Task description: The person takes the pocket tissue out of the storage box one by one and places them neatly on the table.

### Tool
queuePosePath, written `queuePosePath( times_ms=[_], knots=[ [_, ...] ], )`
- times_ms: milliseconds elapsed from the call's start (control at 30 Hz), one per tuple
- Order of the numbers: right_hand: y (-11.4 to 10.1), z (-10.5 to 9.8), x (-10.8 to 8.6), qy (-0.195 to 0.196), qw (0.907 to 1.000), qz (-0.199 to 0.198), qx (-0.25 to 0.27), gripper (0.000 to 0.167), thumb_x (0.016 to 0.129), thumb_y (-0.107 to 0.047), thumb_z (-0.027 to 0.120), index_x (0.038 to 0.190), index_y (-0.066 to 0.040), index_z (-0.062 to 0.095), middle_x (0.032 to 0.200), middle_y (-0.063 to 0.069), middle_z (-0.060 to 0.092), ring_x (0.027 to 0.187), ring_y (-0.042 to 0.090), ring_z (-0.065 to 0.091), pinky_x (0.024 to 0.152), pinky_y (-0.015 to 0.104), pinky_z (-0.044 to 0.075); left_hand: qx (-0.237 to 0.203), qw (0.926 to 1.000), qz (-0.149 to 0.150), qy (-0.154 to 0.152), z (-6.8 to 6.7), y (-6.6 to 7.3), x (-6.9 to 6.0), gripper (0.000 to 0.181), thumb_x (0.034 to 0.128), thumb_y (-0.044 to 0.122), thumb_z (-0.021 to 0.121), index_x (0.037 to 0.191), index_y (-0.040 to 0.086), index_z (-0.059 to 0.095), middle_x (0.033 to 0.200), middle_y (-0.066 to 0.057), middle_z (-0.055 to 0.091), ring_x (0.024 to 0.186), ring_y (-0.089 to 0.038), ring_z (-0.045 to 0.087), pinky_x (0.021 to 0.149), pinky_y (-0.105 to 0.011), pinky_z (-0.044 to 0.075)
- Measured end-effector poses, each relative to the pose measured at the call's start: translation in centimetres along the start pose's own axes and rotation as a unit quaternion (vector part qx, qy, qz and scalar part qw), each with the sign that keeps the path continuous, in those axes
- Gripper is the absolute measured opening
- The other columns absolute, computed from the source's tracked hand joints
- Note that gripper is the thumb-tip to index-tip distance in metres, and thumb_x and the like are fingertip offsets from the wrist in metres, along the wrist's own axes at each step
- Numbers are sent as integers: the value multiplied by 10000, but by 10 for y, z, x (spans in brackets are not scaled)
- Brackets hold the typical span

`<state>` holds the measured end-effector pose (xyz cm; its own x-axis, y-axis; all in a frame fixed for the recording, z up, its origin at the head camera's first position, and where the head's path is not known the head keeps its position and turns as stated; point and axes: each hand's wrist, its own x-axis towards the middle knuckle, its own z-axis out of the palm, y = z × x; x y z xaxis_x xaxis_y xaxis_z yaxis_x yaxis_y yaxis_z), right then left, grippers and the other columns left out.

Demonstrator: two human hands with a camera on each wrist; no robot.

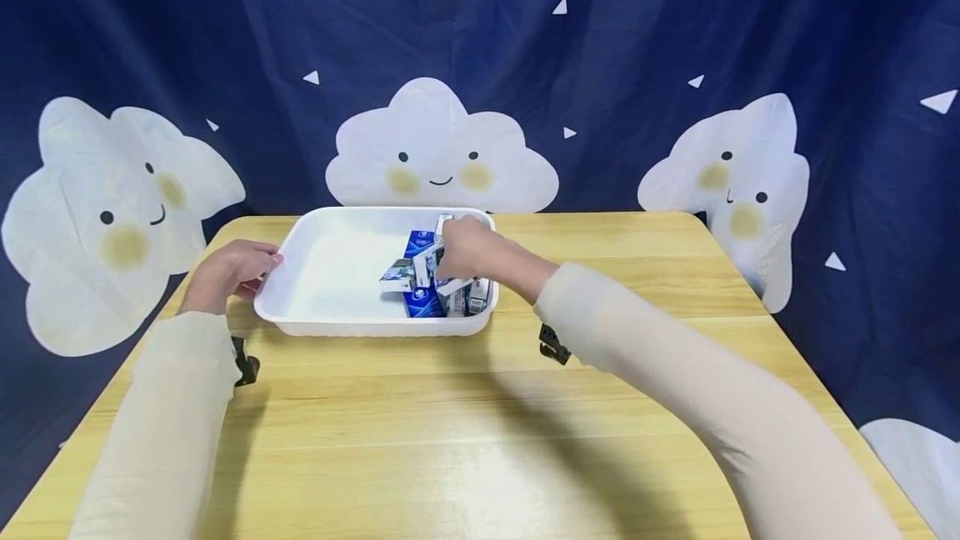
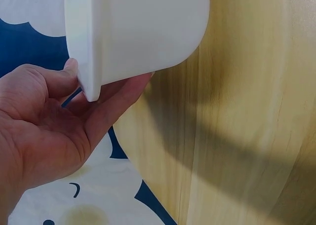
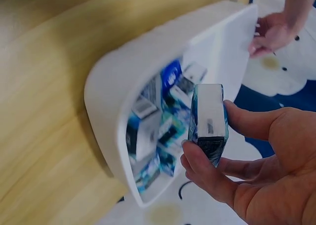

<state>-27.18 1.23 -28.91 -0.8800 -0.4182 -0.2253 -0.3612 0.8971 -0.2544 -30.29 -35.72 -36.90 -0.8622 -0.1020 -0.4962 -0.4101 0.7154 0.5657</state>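
A white tray (image 1: 322,328) lies near the table's far edge, with several small blue and white boxes (image 1: 423,303) piled in its right end. The left hand (image 1: 238,267) holds the tray's left end; in the left wrist view the thumb of that hand (image 2: 54,121) is on the rim (image 2: 94,62) and its fingers lie under the wall. Over the pile, the right hand (image 1: 468,248) pinches one small box (image 3: 210,111) between thumb and fingers, seen in the right wrist view above the other boxes (image 3: 148,131). The head view mostly hides that held box behind the right hand.
The light wooden table (image 1: 420,423) extends in front of the tray and to its right. A dark blue curtain (image 1: 510,48) with white clouds and small triangles hangs behind it. Dark wrist mounts show beneath both sleeves.
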Motion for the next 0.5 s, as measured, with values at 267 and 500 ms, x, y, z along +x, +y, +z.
queuePosePath(
  times_ms=[267,500],
  knots=[
    [19,-18,-2,291,9990,260,203,609,903,-303,774,1345,29,518,1142,132,659,1007,228,632,843,341,558,-42,10000,24,-28,-2,-1,-1,555,1084,229,354,1573,-20,268,1437,-290,412,1022,-306,605,701,-292,557],
    [44,-24,0,586,9963,609,149,747,912,-353,762,1458,31,427,1333,192,599,1213,312,588,984,407,518,11,10000,-52,-1,-1,2,-4,555,1089,230,346,1578,-16,254,1449,-291,399,1053,-329,574,679,-262,529]
  ],
)
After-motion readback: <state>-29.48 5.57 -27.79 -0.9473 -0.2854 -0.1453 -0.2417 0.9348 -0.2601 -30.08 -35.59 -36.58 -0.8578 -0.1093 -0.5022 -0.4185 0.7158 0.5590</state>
